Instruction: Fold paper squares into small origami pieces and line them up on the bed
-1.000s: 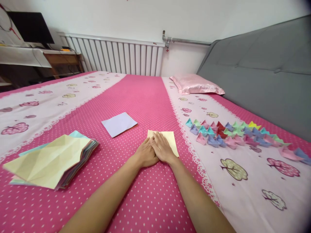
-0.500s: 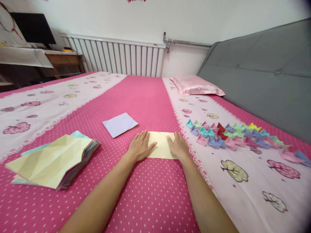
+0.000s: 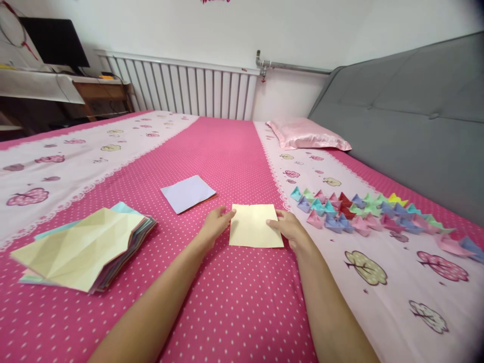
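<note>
A pale yellow sheet of paper lies before me on the pink bedspread. My right hand holds its right edge, thumb on top and the other fingers partly hidden behind. At the left edge is my left hand, its thumb tip touching near the upper corner. Its index finger stays off the paper, slightly bent and apart from the thumb; its lower fingers are hidden. Beyond the left hand rests a lilac paper stack. Further left lies a thick pile of creased coloured sheets, a yellow one on top.
Several rows of small folded paper boats stand on the right side of the bedspread. A pink pillow lies against the grey headboard. A radiator and a desk with a monitor are at the back.
Both hands have come up from lying flat on the yellow sheet. The right now grips its right edge, while the left has shifted outward to the left edge.
</note>
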### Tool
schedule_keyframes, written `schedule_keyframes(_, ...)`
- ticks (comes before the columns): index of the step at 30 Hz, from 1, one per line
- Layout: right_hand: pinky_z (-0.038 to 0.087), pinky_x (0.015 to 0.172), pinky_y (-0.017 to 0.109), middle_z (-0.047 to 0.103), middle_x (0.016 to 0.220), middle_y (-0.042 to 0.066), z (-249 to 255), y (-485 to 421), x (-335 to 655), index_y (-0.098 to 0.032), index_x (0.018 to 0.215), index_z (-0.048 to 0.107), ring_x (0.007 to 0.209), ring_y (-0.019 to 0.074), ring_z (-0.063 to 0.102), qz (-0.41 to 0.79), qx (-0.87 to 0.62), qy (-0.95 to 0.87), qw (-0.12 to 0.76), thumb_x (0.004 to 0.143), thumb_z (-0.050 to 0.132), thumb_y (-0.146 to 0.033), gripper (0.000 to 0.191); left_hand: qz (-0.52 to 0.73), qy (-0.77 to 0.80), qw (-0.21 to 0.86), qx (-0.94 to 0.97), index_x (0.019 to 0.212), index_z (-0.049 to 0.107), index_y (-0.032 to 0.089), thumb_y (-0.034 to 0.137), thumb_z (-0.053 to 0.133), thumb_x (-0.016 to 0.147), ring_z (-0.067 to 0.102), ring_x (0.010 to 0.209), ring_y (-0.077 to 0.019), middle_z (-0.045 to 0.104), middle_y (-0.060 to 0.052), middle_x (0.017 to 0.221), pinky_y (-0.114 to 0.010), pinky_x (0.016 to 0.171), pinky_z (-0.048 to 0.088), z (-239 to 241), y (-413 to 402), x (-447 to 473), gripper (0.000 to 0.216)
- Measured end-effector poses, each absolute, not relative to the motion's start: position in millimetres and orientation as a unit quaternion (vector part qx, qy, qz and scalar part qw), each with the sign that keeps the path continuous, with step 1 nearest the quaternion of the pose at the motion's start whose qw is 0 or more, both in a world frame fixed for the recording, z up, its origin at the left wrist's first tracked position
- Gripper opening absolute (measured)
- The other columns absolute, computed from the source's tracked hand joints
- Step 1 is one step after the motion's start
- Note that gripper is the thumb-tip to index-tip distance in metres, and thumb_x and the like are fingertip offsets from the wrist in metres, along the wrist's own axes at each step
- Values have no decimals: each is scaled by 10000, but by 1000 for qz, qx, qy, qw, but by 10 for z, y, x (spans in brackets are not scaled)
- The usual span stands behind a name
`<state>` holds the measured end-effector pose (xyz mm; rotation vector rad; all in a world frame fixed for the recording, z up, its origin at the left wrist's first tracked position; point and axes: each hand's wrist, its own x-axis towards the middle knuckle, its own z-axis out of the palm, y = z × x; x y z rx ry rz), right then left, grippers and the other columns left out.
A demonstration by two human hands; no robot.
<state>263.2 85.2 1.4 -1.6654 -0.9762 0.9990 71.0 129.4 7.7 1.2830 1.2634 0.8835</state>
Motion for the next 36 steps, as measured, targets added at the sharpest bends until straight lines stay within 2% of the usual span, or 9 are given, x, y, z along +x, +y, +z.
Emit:
schedule_keyframes(6, 533, 726, 371, 693, 944, 92, 171, 799, 2614, -156, 971, 565, 818, 237, 663, 560, -475, -353, 580, 628, 637, -157, 350, 386, 431, 661, 478, 809, 618, 111, 368, 620, 704, 595, 615, -127, 646, -63, 709, -220, 618, 469, 168, 1312, 693, 278)
schedule_keyframes(9, 521, 765, 378, 670, 1019, 100, 225, 776, 2621, -166, 1035, 550, 904, 247, 640, 575, -437, -379, 579, 641, 658, -225, 413, 384, 391, 732, 405, 862, 632, 115, 366, 622, 709, 628, 640, -148, 679, -68, 744, -239, 641, 497, 242, 1288, 691, 294)
schedule_keyframes(12, 518, 769, 378, 648, 1069, 108, 243, 766, 2606, -172, 1076, 523, 928, 251, 629, 570, -433, -396, 574, 648, 667, -263, 461, 366, 324, 790, 370, 965, 623, 114, 353, 625, 717, 652, 787, -204, 696, -101, 879, -306, 759, 506, 303, 1229, 692, 344)
schedule_keyframes(17, 518, 760, 366, 636, 1084, 101, 216, 772, 2568, -190, 1164, 457, 912, 237, 631, 548, -439, -415, 578, 654, 671, -266, 558, 376, 301, 781, 398, 1042, 598, 112, 216, 693, 666, 641, 882, -236, 678, -126, 981, -359, 861, 482, 276, 1174, 703, 401)
schedule_keyframes(19, 517, 751, 363, 653, 1042, 72, 228, 763, 2566, -224, 1251, 391, 885, 219, 638, 529, -443, -439, 576, 689, 639, -286, 617, 388, 322, 764, 402, 1012, 605, 100, 158, 700, 648, 648, 857, -241, 680, -132, 968, -359, 827, 504, 259, 1185, 705, 381)
schedule_keyframes(22, 511, 751, 357, 669, 991, 32, 290, 731, 2581, -282, 1329, 310, 842, 185, 646, 506, -445, -474, 567, 769, 535, -293, 604, 395, 383, 744, 379, 948, 617, 85, 115, 668, 665, 662, 786, -245, 696, -133, 895, -359, 736, 542, 276, 1222, 687, 289)
schedule_keyframes(25, 487, 816, 371, 648, 1062, 34, 350, 700, 2607, -286, 1291, 402, 892, 170, 630, 510, -433, -518, 533, 777, 487, -225, 524, 394, 412, 744, 350, 930, 617, 87, 89, 626, 691, 668, 747, -244, 703, -121, 846, -358, 691, 555, 318, 1267, 648, 239)
schedule_keyframes(29, 423, 929, 396, 641, 1092, 41, 346, 694, 2628, -236, 1126, 583, 1013, 176, 584, 504, -403, -587, 489, 740, 541, -183, 392, 381, 402, 760, 341, 980, 601, 87, 76, 602, 706, 670, 754, -234, 703, -117, 852, -349, 722, 551, 329, 1311, 605, 273)
schedule_keyframes(36, 452, 906, 429, 643, 1094, 52, 288, 707, 2636, -227, 1015, 651, 1012, 202, 591, 476, -427, -618, 457, 739, 599, -289, 287, 334, 376, 784, 364, 1048, 577, 87, 113, 619, 708, 662, 818, -249, 693, -139, 905, -370, 779, 534, 244, 1341, 575, 344)
